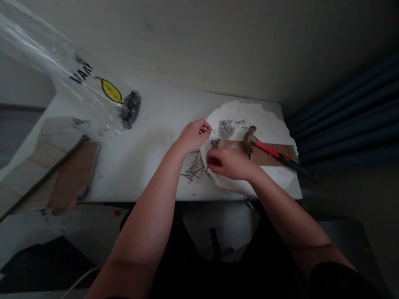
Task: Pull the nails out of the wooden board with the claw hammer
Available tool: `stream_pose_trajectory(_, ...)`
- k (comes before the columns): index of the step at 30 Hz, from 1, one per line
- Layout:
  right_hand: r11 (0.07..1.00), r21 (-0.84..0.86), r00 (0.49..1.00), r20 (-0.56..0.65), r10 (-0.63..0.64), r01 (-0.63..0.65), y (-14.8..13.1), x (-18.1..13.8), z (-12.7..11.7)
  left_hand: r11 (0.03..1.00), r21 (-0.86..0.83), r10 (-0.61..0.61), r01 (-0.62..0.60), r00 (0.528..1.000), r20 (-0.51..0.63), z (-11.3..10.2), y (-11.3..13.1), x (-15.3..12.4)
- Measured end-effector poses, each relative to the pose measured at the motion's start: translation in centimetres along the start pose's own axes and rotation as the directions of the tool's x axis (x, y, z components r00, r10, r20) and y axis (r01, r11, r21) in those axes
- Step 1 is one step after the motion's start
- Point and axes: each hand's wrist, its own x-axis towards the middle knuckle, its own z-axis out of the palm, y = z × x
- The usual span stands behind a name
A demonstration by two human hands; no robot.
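My left hand [196, 136] is closed in a pinch above the left edge of a torn white sheet [268, 120], with a thin, shiny nail showing at the fingers. My right hand [229, 163] is low over the sheet, fingertips pinched on a small nail [207, 168]. Close to both hands lies a loose pile of nails [193, 169] on the table. A claw hammer [267, 148] with a red and black handle rests across a brown wooden board [277, 158], right of my right hand. Grey crumbs [226, 129] are heaped on the sheet.
A clear plastic bag [90, 79] with dark small pieces at its bottom lies at the white table's [140, 166] back left. Brown and pale boards [73, 176] lean at the left edge. A dark curtain [349, 112] hangs on the right, beside the wall.
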Motion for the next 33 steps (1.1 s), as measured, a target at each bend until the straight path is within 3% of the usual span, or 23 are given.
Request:
stream_pose_trajectory(4,0.986,-0.144,0.982,0.182,-0.052,0.079,-2.1,1.0,5.3,0.999,-0.028,-0.043,0.04,0.992,-0.12,0.0,-0.1,0.1)
stream_pose_trajectory(8,0.945,-0.325,0.983,0.182,0.014,0.046,-2.6,1.2,8.1,0.999,0.016,-0.047,0.049,0.994,-0.095,0.0,0.0,-0.1)
stream_pose_trajectory(11,0.922,-0.386,0.999,0.008,0.041,-0.035,-2.5,0.8,6.2,0.995,0.087,-0.045,0.051,0.996,-0.077,-0.3,0.1,-0.2)
stream_pose_trajectory(13,0.942,-0.332,0.977,-0.212,-0.02,-0.052,-2.2,0.2,3.3,0.986,0.153,-0.048,0.062,0.995,-0.089,-0.6,0.1,-0.2)
stream_pose_trajectory(15,0.967,-0.251,0.883,-0.462,-0.085,-0.039,-1.7,-0.5,0.1,0.971,0.224,-0.059,0.081,0.993,-0.103,-0.9,0.1,-0.3)
stream_pose_trajectory(17,0.98,-0.196,0.793,-0.601,-0.099,-0.027,-0.9,-1.1,-2.3,0.946,0.304,-0.084,0.115,0.99,-0.11,-1.2,0.0,-0.4)
stream_pose_trajectory(19,0.984,-0.175,0.769,-0.635,-0.076,-0.046,0.4,-1.5,-3.3,0.901,0.403,-0.132,0.163,0.986,-0.103,-1.5,0.0,-0.7)
stream_pose_trajectory(22,0.976,-0.188,0.788,-0.615,-0.033,-0.106,3.0,-2.1,-2.7,0.774,0.592,-0.245,0.223,0.968,-0.045,-1.8,-0.3,-1.3)
stream_pose_trajectory(25,0.932,-0.3,0.803,-0.596,-0.016,-0.204,5.9,-3.4,-1.5,0.632,0.758,-0.409,0.161,0.9,0.15,-1.8,-1.1,-2.0)
stream_pose_trajectory(28,0.86,-0.374,0.815,-0.574,0.078,-0.346,8.4,-5.6,-0.8,0.612,0.791,-0.486,0.019,0.797,0.357,-1.4,-2.3,-2.7)
stream_pose_trajectory(31,0.856,-0.35,0.817,-0.561,0.133,-0.38,9.7,-7.5,-0.8,0.639,0.769,-0.458,-0.028,0.789,0.409,-0.7,-3.6,-3.4)
stream_pose_trajectory(33,0.892,-0.299,0.817,-0.564,0.12,-0.338,9.3,-8.4,-1.2,0.631,0.775,-0.451,-0.041,0.794,0.409,-0.3,-4.2,-3.9)
